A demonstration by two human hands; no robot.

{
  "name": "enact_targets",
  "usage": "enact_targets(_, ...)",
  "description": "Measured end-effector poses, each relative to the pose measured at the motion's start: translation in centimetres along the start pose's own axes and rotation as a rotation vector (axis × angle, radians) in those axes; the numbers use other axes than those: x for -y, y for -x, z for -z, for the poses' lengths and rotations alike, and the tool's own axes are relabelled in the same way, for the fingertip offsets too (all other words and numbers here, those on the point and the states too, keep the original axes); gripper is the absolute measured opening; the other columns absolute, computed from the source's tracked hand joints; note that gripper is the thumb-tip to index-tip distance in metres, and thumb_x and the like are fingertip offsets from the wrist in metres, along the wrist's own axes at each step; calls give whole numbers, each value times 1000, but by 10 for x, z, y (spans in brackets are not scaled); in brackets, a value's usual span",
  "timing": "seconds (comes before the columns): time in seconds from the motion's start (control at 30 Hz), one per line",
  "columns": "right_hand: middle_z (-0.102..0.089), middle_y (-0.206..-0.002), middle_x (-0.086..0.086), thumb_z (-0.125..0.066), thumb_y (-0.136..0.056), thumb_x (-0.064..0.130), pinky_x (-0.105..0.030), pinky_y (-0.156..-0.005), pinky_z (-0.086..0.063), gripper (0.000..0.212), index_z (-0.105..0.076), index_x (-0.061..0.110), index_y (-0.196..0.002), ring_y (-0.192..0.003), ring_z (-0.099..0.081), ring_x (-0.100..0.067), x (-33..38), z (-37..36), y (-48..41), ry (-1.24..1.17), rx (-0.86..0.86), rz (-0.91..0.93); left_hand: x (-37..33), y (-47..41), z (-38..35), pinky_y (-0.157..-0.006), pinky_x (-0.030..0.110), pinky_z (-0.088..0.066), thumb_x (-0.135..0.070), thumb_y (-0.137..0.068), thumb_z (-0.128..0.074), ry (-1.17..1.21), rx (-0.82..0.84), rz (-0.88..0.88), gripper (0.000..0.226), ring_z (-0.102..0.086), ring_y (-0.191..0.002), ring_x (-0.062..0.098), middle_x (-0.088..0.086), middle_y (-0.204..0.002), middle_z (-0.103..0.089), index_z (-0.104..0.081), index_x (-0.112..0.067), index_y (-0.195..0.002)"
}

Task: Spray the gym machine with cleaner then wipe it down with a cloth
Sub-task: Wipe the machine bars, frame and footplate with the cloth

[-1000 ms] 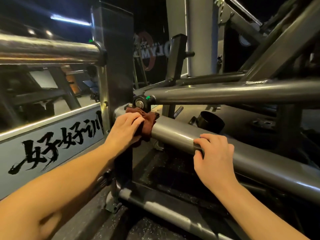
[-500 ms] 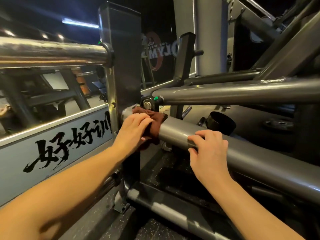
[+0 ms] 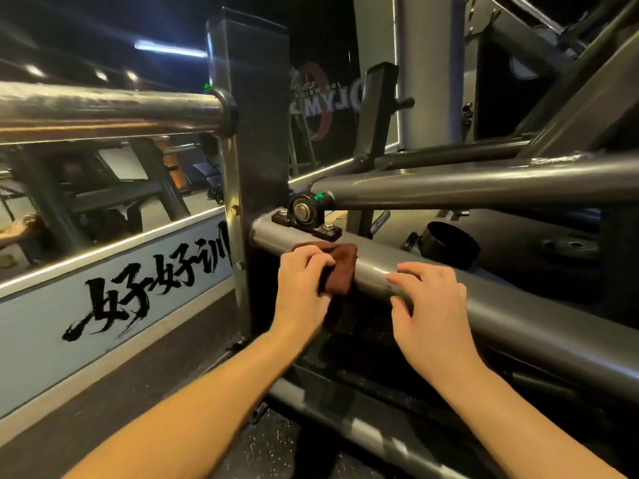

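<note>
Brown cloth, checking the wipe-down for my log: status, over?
Left hand grips brown cloth on grey metal tube. Right hand rests bare on tube beside it. Black bearing block bolted just above cloth.

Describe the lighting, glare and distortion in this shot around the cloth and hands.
Head view: dim gym overall; the ceiling strip light flares into streaks; glare runs along the chrome bar and the grey tube; wide-angle bends bars near the edges; the brown cloth, left hand and right hand are evenly lit and fairly sharp.
</note>
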State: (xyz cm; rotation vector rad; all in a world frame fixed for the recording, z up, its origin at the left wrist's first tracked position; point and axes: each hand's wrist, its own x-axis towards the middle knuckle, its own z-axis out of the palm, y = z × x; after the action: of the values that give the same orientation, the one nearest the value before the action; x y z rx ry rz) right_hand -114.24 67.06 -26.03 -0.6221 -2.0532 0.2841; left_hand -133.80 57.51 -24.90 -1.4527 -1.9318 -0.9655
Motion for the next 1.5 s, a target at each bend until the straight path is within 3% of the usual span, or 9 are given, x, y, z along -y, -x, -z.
enact_targets(0.2, -66, -120, 12, -73, -87, 1, -22, -107, -37, 35, -75, 20, -116, -121, -53, -9, -8, 9, 53, -225, 112, 91, -29, 57, -13, -70, 5, -44, -11, -92, -75, 435, 247, 510, 11, -61, -79, -8, -9, -92, -65, -67, -18, -94)
enact_targets(0.3, -63, -118, 17, -66, -95, 9, -2, -96, -33, 33, -71, 25, -123, -118, -53, -3, -24, 1, 80, -254, 317, -177, -29, 83, -34, -60, 5, -42, -23, -91, -79, 436, 410, 598, 13, -58, -72, -5, -8, -85, -66, -69, -15, -92)
enact_targets(0.37, -68, -119, 13, -65, -98, 14, -9, -93, -45, 31, -69, 27, -126, -111, -61, -5, -36, -6, 95, -346, 441, -436, -31, 97, -45, -56, 8, -41, -28, -91, -79, 419, 507, 615, 18, -56, -71, -4, -10, -80, -64, -66, -19, -84)
enact_targets(0.5, -75, -104, -6, -73, -94, 20, -37, -88, -58, 27, -71, 19, -120, -97, -72, -26, -52, -16, 122, -511, 592, -794, -37, 121, -66, -64, 21, -44, -34, -90, -79, 411, 711, 628, 25, -62, -77, 11, 1, -84, -70, -71, -11, -89)
enact_targets(0.77, -69, -112, 3, -85, -83, 32, -17, -73, -46, 47, -68, 16, -123, -98, -63, -12, -70, -21, 163, -475, 692, -964, -61, 139, -82, -74, 37, -45, -19, -87, -80, 584, 970, 715, 16, -60, -76, 22, 12, -82, -69, -73, -5, -89)
enact_targets(0.87, -69, -95, 5, -86, -82, 34, -23, -72, -47, 27, -73, 19, -100, -85, -62, -12, -75, -19, 172, -429, 695, -988, -67, 141, -81, -74, 39, -39, -20, -75, -78, 681, 1078, 675, 14, -51, -73, 22, 11, -76, -57, -70, -8, -78)
enact_targets(1.03, -69, -85, 4, -84, -76, 34, -36, -82, -55, 16, -71, 25, -76, -81, -64, -16, -82, -15, 182, -467, 720, -1051, -64, 148, -84, -82, 30, -53, -11, -83, -82, 579, 1109, 696, 60, -68, -102, 21, 2, -117, -67, -53, -30, -132)
enact_targets(1.2, -54, -70, 0, -67, -65, 31, -39, -71, -39, 18, -57, 22, -52, -74, -49, -22, -81, -11, 182, -766, 613, -1216, -67, 150, -85, -86, 36, -62, -22, -88, -82, 539, 1160, 549, 23, -71, -96, 20, 5, -107, -73, -70, -19, -108)
enact_targets(1.5, -58, -72, -2, -52, -93, 11, -30, -64, -54, 5, -53, 13, -89, -66, -61, -17, -108, 21, 219, -1053, 615, -1481, -77, 152, -119, -71, 28, -47, -41, -87, -81, 323, 1410, 183, 23, -60, -75, 11, 1, -94, -71, -73, -20, -90)
